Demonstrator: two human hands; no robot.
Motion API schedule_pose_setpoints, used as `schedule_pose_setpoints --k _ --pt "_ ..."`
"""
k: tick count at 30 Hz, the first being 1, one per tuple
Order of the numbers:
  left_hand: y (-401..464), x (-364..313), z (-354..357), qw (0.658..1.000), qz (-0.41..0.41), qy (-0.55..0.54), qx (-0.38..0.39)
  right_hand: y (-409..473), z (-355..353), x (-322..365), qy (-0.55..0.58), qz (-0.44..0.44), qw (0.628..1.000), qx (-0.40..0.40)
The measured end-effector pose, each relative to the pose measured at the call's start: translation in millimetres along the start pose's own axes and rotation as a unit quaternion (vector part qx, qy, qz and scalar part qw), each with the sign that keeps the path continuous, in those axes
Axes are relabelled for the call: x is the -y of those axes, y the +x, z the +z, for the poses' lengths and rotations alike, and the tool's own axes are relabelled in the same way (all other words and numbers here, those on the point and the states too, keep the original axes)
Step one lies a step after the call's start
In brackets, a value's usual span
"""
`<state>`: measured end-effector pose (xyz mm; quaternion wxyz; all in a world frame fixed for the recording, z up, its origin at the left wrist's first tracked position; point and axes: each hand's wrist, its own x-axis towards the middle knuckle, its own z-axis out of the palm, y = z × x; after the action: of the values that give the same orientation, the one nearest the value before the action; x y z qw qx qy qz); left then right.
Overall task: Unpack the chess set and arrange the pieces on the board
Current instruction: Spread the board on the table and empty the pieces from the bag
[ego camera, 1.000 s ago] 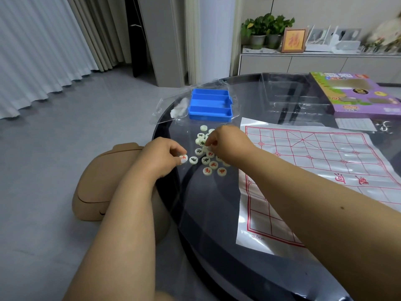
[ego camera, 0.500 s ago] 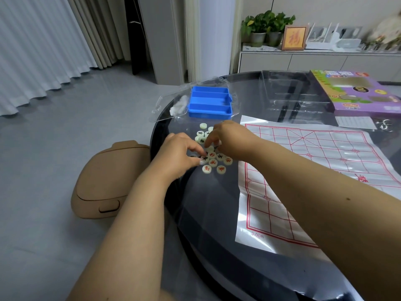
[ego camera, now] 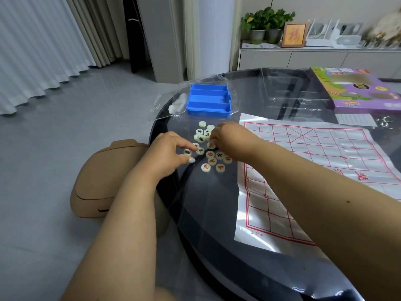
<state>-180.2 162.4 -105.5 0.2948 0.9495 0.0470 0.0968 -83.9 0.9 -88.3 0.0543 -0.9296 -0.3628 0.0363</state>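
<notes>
Both hands reach into the cluster of round cream chess pieces (ego camera: 211,153) on the dark glass counter (ego camera: 217,213), left of the red-lined board sheet (ego camera: 303,170). The left hand (ego camera: 171,153) presses one piece with an extended forefinger; the right hand (ego camera: 230,140) pinches another.

Grey tiled floor (ego camera: 65,170); pale curtains (ego camera: 39,51) at left; a white sideboard (ego camera: 303,59) carries potted plants (ego camera: 267,22) and a framed picture (ego camera: 294,34); a tan bin (ego camera: 104,181) stands beside the round dark table (ego camera: 217,246).

Both forearms stretch forward, hands close together. Left grip (ego camera: 171,148) palm down, index finger extended, thumb tucked near. Right grip (ego camera: 230,139) knuckles up, fingers (ego camera: 213,137) curled downward at the tips.
</notes>
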Motion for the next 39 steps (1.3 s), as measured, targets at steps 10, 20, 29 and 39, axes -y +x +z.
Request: schedule_pose_setpoints --k 10,20,29,39 --pt "-1.2 -2.2 4.5 1.000 0.020 -0.006 0.020 -2.0 -4.8 7.1 0.024 0.037 0.999 0.030" --pt "3.2 0.3 17.8 0.999 0.006 0.029 -0.023 -27.6 -18.9 -7.2 0.104 0.009 0.994 -0.030" --pt "-6.2 -29.0 15.0 0.996 -0.009 0.087 0.024 -39.6 -19.0 -11.8 0.069 0.018 0.997 0.020" --pt "-19.9 -10.0 -9.9 1.000 0.001 0.023 0.006 -32.2 -11.6 -7.1 0.117 0.025 0.993 0.016"
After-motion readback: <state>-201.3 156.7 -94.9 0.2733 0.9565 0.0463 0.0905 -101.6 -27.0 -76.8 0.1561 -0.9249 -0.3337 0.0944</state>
